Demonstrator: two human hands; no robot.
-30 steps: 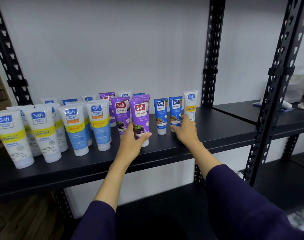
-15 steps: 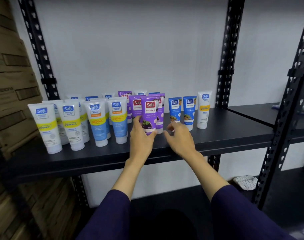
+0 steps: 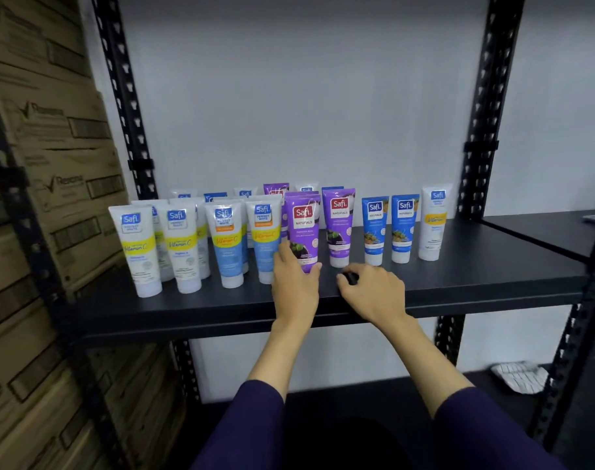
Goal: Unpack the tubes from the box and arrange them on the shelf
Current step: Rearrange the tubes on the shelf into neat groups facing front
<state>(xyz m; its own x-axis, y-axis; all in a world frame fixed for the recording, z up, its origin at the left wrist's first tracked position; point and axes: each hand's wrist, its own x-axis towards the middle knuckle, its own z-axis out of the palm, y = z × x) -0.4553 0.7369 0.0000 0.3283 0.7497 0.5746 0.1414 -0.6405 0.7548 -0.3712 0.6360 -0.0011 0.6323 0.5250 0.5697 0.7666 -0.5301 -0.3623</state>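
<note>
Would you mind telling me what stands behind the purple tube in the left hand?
Behind the purple tube gripped by the left hand, another purple tube's top shows. Its lower part is covered.

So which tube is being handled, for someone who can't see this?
On the black shelf, find the front row of standing tubes. Mid-row are two purple ones; it is the left purple tube, the only one gripped by a hand, the left hand.

Left hand (image 3: 294, 283) gripping the base of a purple tube (image 3: 303, 228) upright on the black shelf (image 3: 459, 283), right hand (image 3: 374, 290) curled just beside it on the shelf, white and blue tubes ranked leftward, cardboard boxes (image 3: 52, 184) stacked beyond the rack.
</note>
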